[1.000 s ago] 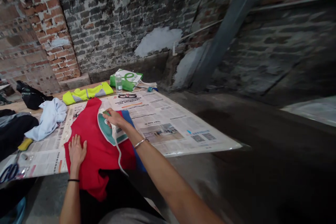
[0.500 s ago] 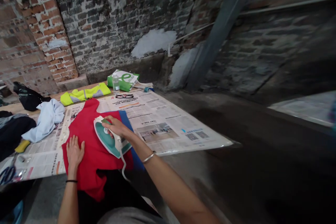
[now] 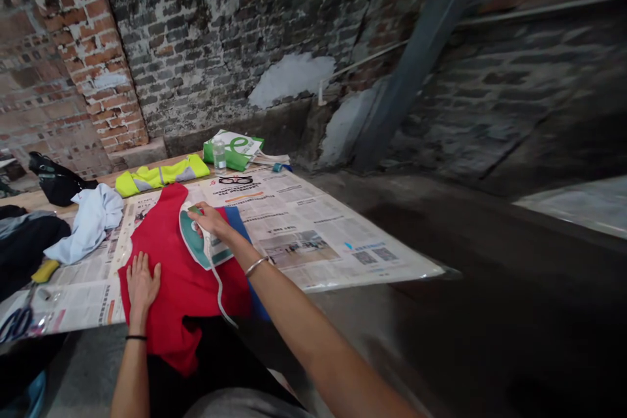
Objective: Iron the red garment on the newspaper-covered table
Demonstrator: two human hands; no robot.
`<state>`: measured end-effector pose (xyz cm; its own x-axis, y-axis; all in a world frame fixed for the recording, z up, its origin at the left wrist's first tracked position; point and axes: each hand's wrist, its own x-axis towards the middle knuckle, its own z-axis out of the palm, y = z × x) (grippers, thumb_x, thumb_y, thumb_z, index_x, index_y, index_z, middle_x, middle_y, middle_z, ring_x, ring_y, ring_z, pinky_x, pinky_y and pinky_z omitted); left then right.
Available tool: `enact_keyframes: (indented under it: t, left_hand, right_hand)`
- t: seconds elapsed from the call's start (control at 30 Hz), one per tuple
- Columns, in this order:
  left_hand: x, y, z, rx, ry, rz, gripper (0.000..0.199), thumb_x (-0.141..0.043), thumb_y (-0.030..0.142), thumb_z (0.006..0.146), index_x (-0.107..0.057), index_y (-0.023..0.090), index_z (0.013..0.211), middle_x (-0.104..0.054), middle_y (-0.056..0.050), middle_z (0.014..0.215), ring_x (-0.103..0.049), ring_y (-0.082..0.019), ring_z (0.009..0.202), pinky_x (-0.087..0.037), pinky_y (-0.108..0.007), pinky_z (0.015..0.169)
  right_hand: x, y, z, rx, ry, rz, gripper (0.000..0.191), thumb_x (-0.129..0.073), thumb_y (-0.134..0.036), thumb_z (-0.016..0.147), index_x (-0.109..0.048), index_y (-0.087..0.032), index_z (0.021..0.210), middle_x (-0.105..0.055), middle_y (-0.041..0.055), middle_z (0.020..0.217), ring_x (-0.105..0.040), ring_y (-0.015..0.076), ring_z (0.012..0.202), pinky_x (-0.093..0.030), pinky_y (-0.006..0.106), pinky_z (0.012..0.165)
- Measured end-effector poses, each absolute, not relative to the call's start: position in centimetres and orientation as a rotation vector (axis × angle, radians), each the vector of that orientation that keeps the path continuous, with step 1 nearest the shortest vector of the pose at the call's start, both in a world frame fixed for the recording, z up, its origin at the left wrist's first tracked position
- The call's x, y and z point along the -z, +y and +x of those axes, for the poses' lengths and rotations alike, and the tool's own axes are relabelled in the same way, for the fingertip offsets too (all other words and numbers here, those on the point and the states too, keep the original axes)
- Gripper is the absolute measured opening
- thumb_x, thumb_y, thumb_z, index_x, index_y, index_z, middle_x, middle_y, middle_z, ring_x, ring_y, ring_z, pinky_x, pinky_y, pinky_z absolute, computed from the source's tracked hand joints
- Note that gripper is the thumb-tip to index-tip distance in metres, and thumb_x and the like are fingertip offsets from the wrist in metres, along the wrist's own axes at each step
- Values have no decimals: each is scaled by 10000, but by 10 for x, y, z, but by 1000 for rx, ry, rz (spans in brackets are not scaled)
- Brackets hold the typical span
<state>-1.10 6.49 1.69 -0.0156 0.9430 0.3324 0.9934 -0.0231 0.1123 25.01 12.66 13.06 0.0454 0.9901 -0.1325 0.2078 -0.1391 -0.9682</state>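
Note:
A red garment point(image 3: 171, 294) lies spread over the front edge of the newspaper-covered table point(image 3: 304, 209), part of it hanging down. My left hand point(image 3: 142, 284) rests flat on its left part, fingers spread. My right hand point(image 3: 208, 222) is wrapped round the handle of a teal and white iron point(image 3: 193, 241), which stands on the right part of the garment. The iron's white cord runs down toward my lap. Blue cloth point(image 3: 238, 222) shows from under the red fabric at its right side.
Behind lie a yellow reflective garment point(image 3: 164, 175), a clear bottle point(image 3: 219, 157), a green and white bag point(image 3: 240, 150) and glasses point(image 3: 235, 179). At left are light blue cloth point(image 3: 91, 222), dark clothes point(image 3: 29, 248), a black bag point(image 3: 59, 179) and scissors point(image 3: 17, 323).
The iron in my right hand has moved slightly up and away from me over the red garment, and turned a little. My left hand stays flat on the fabric. The view has shifted slightly.

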Motion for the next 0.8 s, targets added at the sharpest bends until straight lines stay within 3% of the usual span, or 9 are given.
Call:
enact_keyframes:
  t: [0.43, 0.63, 0.8]
  left_hand:
    - [-9, 67, -14, 510, -2058, -2077, 602, -428, 410, 1023, -555, 56, 1494, -511, -194, 1601, -461, -326, 1518, -350, -536, 1268]
    - [-10, 69, -15, 523, -2057, -2080, 584, -437, 414, 1018, -572, 97, 1489, -524, -188, 1597, -465, -326, 1515, -353, -545, 1266]
    - [-12, 69, -14, 493, -2080, -2076, 605, -422, 411, 1020, -558, 62, 1494, -503, -194, 1610, -453, -328, 1523, -332, -543, 1278]
  right_hand:
    - [-139, 71, 257, -1305, -1374, -1407, 418, -599, -245, 1055, -507, -164, 1454, -563, -99, 546, -534, 109, 411, -419, 178, 420]
    - [-136, 77, 255, -1334, -1325, -1402, 480, -640, -273, 1040, -489, -160, 1482, -550, -103, 533, -514, 106, 398, -411, 175, 410]
    - [-136, 98, 254, -1328, -1273, -1409, 459, -632, -300, 1040, -496, -168, 1458, -550, -97, 532, -518, 112, 401, -428, 180, 426]
